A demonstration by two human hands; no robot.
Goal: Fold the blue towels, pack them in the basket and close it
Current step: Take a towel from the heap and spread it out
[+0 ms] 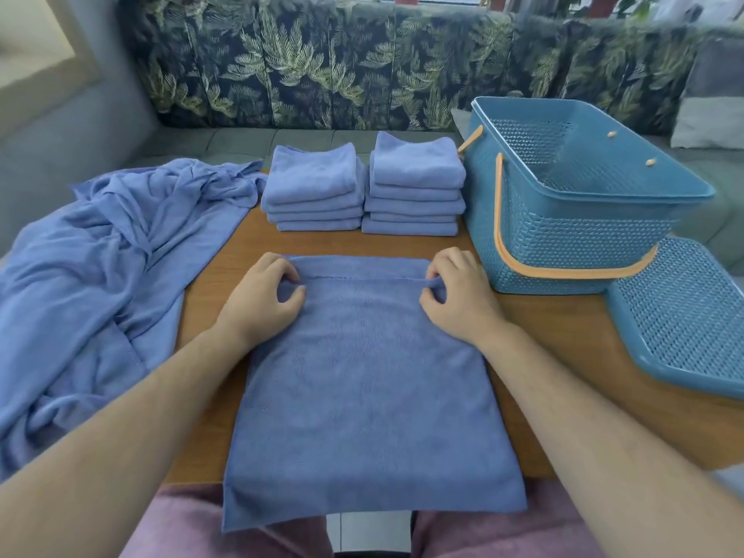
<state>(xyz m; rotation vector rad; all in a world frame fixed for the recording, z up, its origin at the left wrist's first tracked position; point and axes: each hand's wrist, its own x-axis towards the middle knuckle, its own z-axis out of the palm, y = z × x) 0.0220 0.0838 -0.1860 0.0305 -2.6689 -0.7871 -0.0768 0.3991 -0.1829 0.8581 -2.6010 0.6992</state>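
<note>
A blue towel (362, 380) lies flat in front of me on the wooden table (563, 328), its near end hanging over the table's front edge. My left hand (261, 296) pinches the towel's upper layer near its far left corner. My right hand (459, 292) pinches it near the far right corner. Two stacks of folded blue towels stand behind: the left stack (314, 187) and the taller right stack (414, 187). The blue basket (583, 235) with orange handles stands open and empty at the right. Its lid (684, 316) lies beside it.
A heap of unfolded blue cloth (104, 255) covers the table's left side and spills off it. A leaf-patterned sofa back (362, 62) runs behind the table. The lid overhangs the table's right edge.
</note>
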